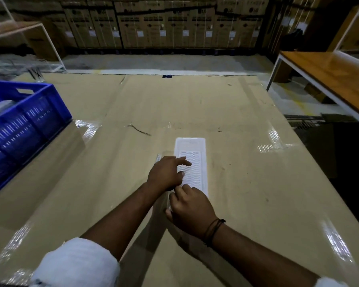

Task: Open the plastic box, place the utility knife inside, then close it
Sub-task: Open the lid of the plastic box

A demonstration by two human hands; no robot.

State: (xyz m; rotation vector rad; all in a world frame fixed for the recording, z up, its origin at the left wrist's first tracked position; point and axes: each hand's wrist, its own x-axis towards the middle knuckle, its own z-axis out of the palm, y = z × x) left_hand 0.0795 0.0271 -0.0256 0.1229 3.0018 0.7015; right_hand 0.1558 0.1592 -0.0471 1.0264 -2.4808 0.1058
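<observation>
A long white plastic box [192,148] with a wavy ribbed surface lies on the cardboard-covered table [247,183], pointing away from me. A clear plastic part, seemingly its lid [158,157], shows along the box's left side and is mostly hidden by my hands. My left hand [166,175] is over that left edge, with its index finger stretched across the ribbed surface and its thumb on it. At the near end, my right hand [192,210] pinches the clear edge at the box's near left corner. I see no utility knife.
A blue slotted crate [23,123] stands at the table's left edge. A wooden bench with a white frame [330,77] is at the right. Stacked cardboard cartons [174,23] line the back wall. A thin twig-like scrap [138,129] lies beyond the box.
</observation>
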